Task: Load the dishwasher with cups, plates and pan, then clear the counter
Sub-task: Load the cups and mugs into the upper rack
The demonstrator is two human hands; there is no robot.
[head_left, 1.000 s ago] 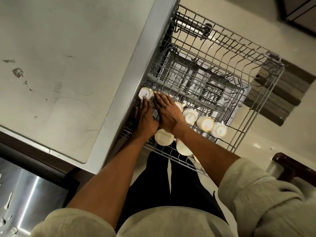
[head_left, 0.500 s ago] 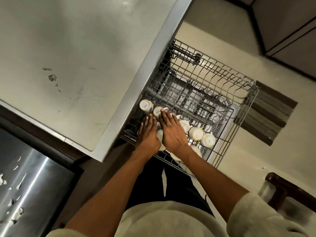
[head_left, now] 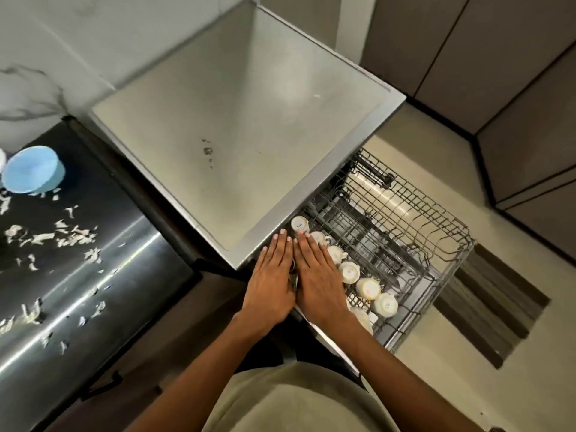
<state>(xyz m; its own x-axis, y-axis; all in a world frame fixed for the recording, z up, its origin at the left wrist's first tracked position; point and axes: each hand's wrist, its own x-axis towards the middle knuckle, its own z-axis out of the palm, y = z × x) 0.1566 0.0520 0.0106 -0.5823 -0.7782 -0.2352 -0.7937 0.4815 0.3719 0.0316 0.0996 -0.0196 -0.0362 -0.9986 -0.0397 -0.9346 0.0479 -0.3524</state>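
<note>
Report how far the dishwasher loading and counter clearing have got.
Done: a row of white cups sits upside down along the pulled-out rack. In hand: the left hand and right hand lie flat, side by side, at the rack's near corner. Left: no plates or pan show in the rack, and the dark counter holds a blue bowl and white scraps.

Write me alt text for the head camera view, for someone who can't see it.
Seen from above, a person's left hand and right hand lie flat, side by side, over the near corner of a pulled-out dishwasher rack holding a row of upturned white cups. A blue bowl sits on a scrap-strewn steel counter.
</note>
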